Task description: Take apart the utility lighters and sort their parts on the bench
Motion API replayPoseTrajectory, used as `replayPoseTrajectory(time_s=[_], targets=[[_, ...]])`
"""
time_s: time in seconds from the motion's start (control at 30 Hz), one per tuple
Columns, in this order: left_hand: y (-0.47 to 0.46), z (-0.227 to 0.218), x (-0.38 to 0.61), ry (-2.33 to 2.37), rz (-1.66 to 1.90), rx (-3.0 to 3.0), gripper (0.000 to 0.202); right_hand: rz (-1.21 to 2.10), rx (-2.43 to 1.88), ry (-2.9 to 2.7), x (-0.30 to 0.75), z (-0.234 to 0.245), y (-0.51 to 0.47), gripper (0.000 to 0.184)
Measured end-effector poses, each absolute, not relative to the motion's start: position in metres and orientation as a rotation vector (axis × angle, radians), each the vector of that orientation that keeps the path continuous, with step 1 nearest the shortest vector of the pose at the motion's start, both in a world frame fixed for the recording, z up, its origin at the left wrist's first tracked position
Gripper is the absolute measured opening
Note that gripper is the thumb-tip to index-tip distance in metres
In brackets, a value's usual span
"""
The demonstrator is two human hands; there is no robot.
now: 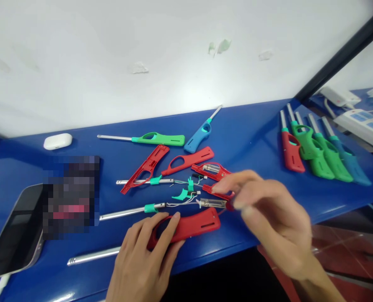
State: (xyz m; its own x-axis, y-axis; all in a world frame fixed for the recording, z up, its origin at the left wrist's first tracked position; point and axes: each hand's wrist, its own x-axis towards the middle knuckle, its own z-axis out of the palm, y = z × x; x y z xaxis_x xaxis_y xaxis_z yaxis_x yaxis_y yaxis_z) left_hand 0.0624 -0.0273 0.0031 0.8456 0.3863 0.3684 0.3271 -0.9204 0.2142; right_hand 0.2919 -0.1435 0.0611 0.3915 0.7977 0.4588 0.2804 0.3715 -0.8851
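Observation:
My left hand (145, 251) presses down on a red gas lighter (199, 226) with its fingers curled around the handle. From under that hand a silver tube (94, 256) extends left. My right hand (271, 222) is blurred, thumb and fingers drawn together by the dark red end of a clear fuel tank (213, 204); what they pinch is unclear. Left of the tank, wires lead to a metal tube with a teal collar (149, 208). Behind lie a second wired tube (134, 181), a teal trigger (180, 194) and an open red half-shell with a tank (213, 168).
Another red half-shell (145, 167), a red casing (189, 160), a green lighter (161, 139) and a blue lighter (199, 135) lie farther back. Several lighters (325, 155) are grouped at right. A phone (15, 230), a pixelated patch and a white earbud case (58, 141) are left.

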Motion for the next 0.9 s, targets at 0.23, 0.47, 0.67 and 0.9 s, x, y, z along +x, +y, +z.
replayPoseTrajectory(time_s=[0.23, 0.47, 0.67, 0.9], targets=[[-0.028, 0.004, 0.064, 0.569, 0.643, 2.870, 0.040, 0.438, -1.148, -1.143, 0.286, 0.060, -0.146, 0.044], [-0.028, 0.005, 0.065, 0.579, 0.638, 2.873, 0.038, 0.343, -1.684, -1.084, 0.296, 0.094, -0.170, 0.014], [-0.028, 0.004, 0.063, 0.562, 0.643, 2.886, 0.039, 0.514, -2.006, -1.333, 0.301, 0.065, -0.168, 0.015], [-0.027, 0.002, 0.062, 0.588, 0.634, 2.891, 0.041, 0.574, -2.029, -1.366, 0.294, 0.049, -0.165, 0.019]])
